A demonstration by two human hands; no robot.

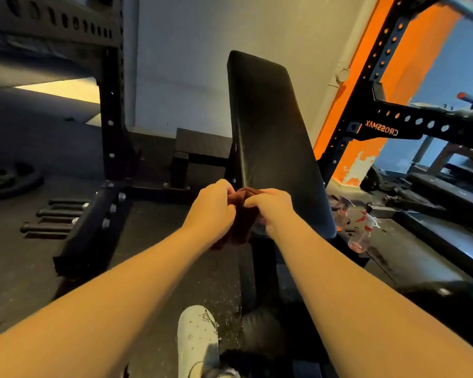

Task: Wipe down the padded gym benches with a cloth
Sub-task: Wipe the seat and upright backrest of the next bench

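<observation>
Floor [153, 241] carries bench [271, 132], short bars [53, 218], spray bottle [362, 231].

hands [210, 211] [271, 211] 2 | cloth [241, 214] 1 | upright bench pad [268, 126] 1 | spray bottle [362, 233] 1 | shoe [197, 342] 1

Cloth [241, 214] at bench's [271, 118] near end

Both arms extended forward, left hand [212, 207] and right hand [271, 210] close together, fingers curled, gripping cloth [242, 214].
</observation>
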